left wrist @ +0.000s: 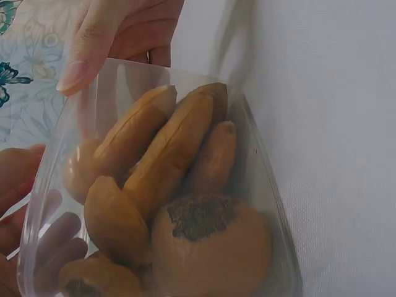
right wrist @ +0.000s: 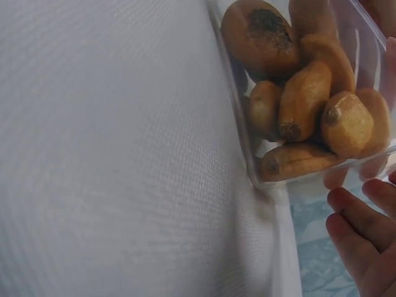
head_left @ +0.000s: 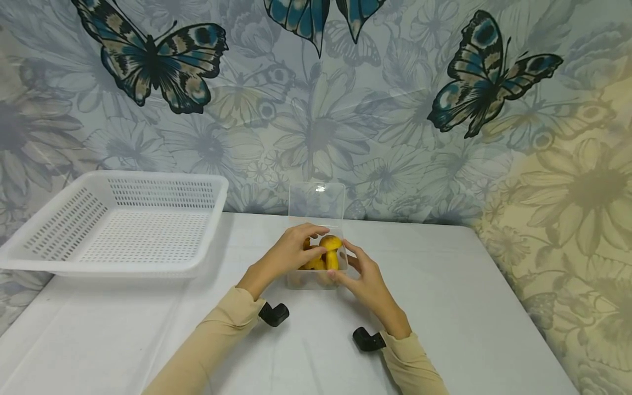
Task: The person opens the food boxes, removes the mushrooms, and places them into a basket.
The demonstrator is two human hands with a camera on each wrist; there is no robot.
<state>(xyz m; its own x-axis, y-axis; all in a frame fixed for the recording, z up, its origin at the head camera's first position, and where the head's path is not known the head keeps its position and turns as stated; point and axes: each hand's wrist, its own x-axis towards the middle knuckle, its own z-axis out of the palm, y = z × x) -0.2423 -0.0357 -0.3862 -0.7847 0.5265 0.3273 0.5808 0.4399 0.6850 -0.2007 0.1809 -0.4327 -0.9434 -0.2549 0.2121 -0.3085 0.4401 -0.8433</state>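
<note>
- Near the far edge of the white-clothed table (head_left: 444,318) we see a clear plastic box (head_left: 311,281), smooth-walled, its transparent lid (head_left: 316,203) raised at the back.
- Inside that box lie mushrooms (left wrist: 213,250), orange-brown to our eyes, with blunt tapering stems, domed caps and dark, rough patches; one shows a bright yellow stem.
- Over the box, the left hand (head_left: 296,249) has thumb and fingers parted at that mushroom; we cannot tell whether they pinch it.
- Right hand (head_left: 367,280): gripping the box's near right corner, thumb at the rim.
- Leftward we notice a white basket (head_left: 123,269), rectangular, of perforated plastic.
</note>
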